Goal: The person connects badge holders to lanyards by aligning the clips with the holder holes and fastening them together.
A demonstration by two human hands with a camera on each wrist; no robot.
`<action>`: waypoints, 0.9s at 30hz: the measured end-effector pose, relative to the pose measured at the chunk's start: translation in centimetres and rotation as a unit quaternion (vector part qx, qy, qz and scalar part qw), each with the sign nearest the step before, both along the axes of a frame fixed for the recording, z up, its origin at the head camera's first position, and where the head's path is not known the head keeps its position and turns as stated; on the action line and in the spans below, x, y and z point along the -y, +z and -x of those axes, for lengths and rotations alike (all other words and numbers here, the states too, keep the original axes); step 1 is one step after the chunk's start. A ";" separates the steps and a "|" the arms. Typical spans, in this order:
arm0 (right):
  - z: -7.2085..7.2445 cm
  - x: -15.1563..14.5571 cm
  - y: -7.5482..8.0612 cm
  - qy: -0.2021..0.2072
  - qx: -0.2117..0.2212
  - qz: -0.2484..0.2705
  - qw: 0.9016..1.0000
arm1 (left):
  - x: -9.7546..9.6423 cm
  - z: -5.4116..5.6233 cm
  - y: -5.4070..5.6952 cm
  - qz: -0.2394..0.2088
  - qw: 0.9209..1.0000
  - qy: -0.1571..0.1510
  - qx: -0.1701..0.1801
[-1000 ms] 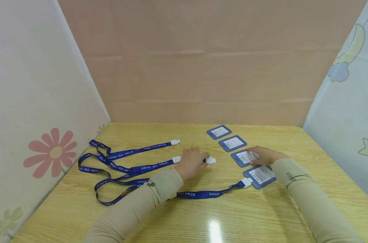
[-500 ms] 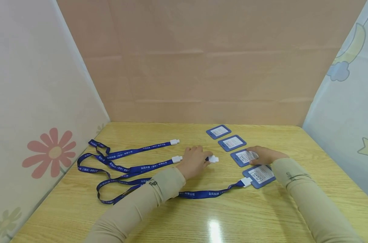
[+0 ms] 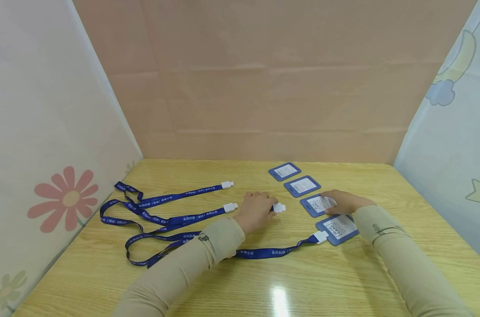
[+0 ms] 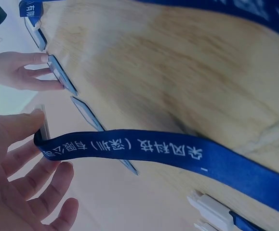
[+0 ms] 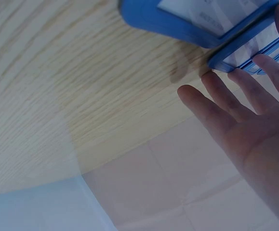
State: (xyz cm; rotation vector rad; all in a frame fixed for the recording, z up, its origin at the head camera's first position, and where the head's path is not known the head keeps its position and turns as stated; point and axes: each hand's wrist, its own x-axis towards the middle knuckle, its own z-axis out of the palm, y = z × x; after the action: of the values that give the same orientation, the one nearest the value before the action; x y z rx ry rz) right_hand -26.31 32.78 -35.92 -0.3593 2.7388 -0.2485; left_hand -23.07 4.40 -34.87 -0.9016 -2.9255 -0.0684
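Observation:
My left hand (image 3: 256, 213) pinches the white clip (image 3: 278, 207) at the end of a blue lanyard (image 4: 129, 144) between thumb and index finger; the strap runs back under the palm, the other fingers loosely bent. To the right, my right hand (image 3: 342, 202) grips the right end of a blue badge holder (image 3: 312, 206), its thumb on the near edge and fingertips at the far edge. A gap of table lies between clip and holder. Just nearer, another badge holder (image 3: 338, 240) lies with a lanyard's white clip (image 3: 321, 237) at its left edge.
Two more badge holders, one middle (image 3: 302, 186) and one far (image 3: 284, 171), lie in a diagonal row behind. Blue lanyards with white clips, one far (image 3: 227, 185) and one nearer (image 3: 230, 208), spread loosely over the left side. Fabric walls (image 3: 271, 88) enclose the wooden table (image 3: 303, 286).
My left hand has shifted slightly right with the lanyard's clip, bringing it closer to the badge holder. My right hand stays in place on the holder.

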 end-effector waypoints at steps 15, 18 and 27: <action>-0.1 0.2 0.2 -0.007 0.006 -0.007 1.000 | -0.8 0.0 -0.3 -0.013 1.000 -0.008 0.014; -0.1 0.2 0.2 -0.009 0.007 -0.007 1.000 | -0.9 0.0 -0.3 -0.016 1.000 -0.013 0.012; -0.1 0.1 0.2 -0.009 0.006 -0.005 1.000 | -1.2 0.1 -0.5 -0.022 1.000 -0.016 0.010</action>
State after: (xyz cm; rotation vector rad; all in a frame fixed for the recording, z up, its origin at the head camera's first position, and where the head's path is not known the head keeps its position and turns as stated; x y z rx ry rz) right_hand -26.18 32.69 -35.71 -0.3295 2.7313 -0.2409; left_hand -23.15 5.57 -35.35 -0.9481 -2.9159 -0.1451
